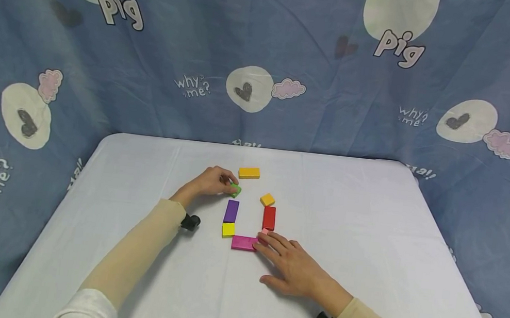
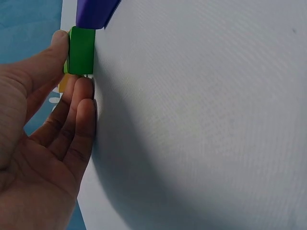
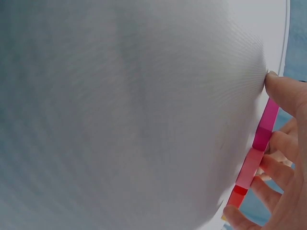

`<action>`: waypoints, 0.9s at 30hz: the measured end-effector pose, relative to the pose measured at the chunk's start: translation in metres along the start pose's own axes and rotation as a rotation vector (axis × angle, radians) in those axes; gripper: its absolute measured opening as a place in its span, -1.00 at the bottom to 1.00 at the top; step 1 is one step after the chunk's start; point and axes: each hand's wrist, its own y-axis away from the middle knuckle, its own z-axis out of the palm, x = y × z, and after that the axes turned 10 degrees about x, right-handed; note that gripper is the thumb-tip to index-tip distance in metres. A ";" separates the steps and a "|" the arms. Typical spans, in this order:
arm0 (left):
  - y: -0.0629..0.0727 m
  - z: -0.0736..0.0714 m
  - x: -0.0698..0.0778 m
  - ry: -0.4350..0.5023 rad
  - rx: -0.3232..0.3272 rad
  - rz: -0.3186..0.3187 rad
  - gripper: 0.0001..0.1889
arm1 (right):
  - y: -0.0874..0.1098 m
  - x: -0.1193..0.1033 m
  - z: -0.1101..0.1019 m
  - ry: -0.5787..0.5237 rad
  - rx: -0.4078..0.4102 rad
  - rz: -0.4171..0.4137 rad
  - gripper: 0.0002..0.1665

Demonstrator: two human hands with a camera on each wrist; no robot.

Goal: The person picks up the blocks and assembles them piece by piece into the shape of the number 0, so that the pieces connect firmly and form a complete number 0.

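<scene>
My left hand (image 1: 210, 181) pinches a green block (image 2: 82, 51) between thumb and fingertips, low over the white table. Just nearer than it lies a purple block (image 1: 231, 211), with a yellow block (image 1: 228, 230) against its near end. My right hand (image 1: 297, 269) lies spread, its fingers over the corner where a magenta block (image 1: 243, 243) meets a small pink block (image 3: 250, 167). In the right wrist view, fingertips touch these blocks; the thumb tip rests on the cloth. Beyond the pink block is a red block (image 1: 269, 217).
A small orange block (image 1: 267, 199) sits turned at an angle at the red block's far end. Farther back is a longer orange block (image 1: 249, 173). White cloth covers the table (image 1: 368, 233); a blue printed curtain (image 1: 268, 36) hangs behind it.
</scene>
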 end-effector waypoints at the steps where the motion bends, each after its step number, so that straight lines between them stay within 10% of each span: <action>1: 0.000 0.000 0.000 0.000 -0.001 0.000 -0.70 | 0.000 0.000 0.000 0.000 0.002 0.000 -0.11; 27: 0.001 0.009 0.005 0.007 -0.027 0.034 -0.72 | 0.000 0.000 0.002 0.006 -0.003 0.010 -0.11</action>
